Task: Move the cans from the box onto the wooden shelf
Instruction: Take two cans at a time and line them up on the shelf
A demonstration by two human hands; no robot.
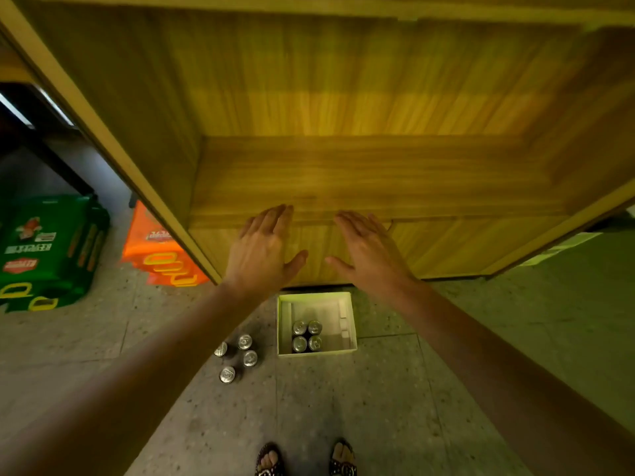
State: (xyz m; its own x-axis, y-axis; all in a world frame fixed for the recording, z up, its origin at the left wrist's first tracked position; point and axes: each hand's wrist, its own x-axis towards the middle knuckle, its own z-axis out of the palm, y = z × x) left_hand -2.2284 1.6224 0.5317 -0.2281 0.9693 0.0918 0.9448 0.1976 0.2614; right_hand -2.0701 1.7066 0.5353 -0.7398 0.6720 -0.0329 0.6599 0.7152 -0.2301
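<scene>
A white box (348, 314) stands on the floor at the foot of the wooden shelf (360, 173). Several silver-topped cans (307, 335) stand upright in the box's front left corner. Several more cans (240, 355) stand on the floor just left of the box. My left hand (264, 249) and my right hand (367, 249) are both held out flat, palms down, fingers apart, at the shelf board's front edge above the box. Neither hand holds anything. The shelf board has nothing on it.
Green drink cartons (48, 249) and orange cartons (161, 249) lie on the speckled floor to the left of the shelf's side panel (103, 125). My two sandalled feet (305, 458) show at the bottom edge, behind the box.
</scene>
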